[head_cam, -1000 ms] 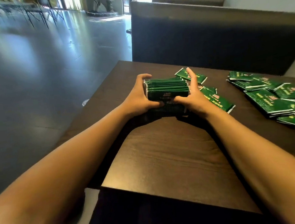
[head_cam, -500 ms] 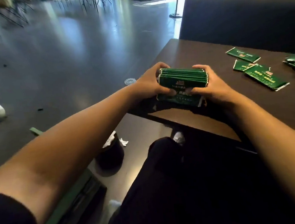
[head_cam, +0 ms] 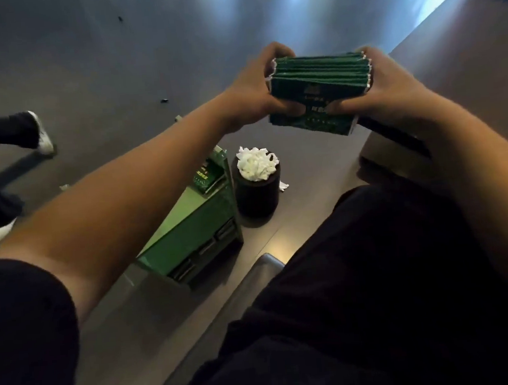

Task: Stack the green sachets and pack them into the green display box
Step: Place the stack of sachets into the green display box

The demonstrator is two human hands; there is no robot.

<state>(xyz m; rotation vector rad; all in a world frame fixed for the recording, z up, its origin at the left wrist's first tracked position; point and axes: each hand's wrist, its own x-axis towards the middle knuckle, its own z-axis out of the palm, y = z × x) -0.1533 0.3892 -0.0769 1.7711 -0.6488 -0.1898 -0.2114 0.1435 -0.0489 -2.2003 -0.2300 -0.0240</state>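
Stack lifted off worktop, now carried toward box on floor.

Both hands, left hand (head_cam: 257,91) & right hand (head_cam: 390,90), grip the ends of the sachet stack (head_cam: 318,78), fingers curled round it, upper centre-right of frame, clear of the worktop (head_cam: 463,54) where it sat 1 s ago. Green display box (head_cam: 200,227) lies lower centre on floor beside bin (head_cam: 257,189); packing comes next, prob.

Below you the grey floor (head_cam: 91,68) carries most of what is in view. A green display box (head_cam: 194,227) stands on it by your left forearm, with printed green packets showing at its far end. Just beside the box stands a dark round bin (head_cam: 257,192) heaped with crumpled white paper; one white scrap lies on the floor at its base. A few small dark specks dot the floor farther off. At your upper right runs the brown table (head_cam: 460,54) edge.
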